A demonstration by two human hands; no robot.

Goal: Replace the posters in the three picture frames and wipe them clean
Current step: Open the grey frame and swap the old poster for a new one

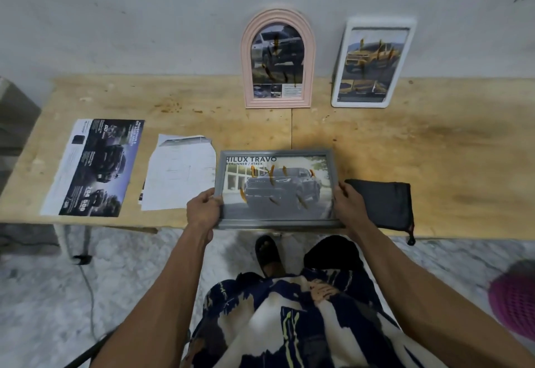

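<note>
Left hand (202,208) and right hand (348,204) clamp the grey frame (276,224) by its sides; dark cloth (385,202) just right of the grip.

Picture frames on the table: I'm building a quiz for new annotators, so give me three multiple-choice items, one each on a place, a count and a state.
1. Where is the black cloth?
A. Beside the right hand, on the table
B. Under the pink frame
C. On the floor

2. How many frames lean against the wall?
A. One
B. Two
C. Three

3. What is the state of the grey frame?
A. Lying untouched
B. Hanging on the wall
C. Held at both sides

Answers: 1 A, the cloth lies by the right hand. 2 B, only the pink arched frame and the white frame lean there. 3 C, the left hand and the right hand grip its sides.
</note>
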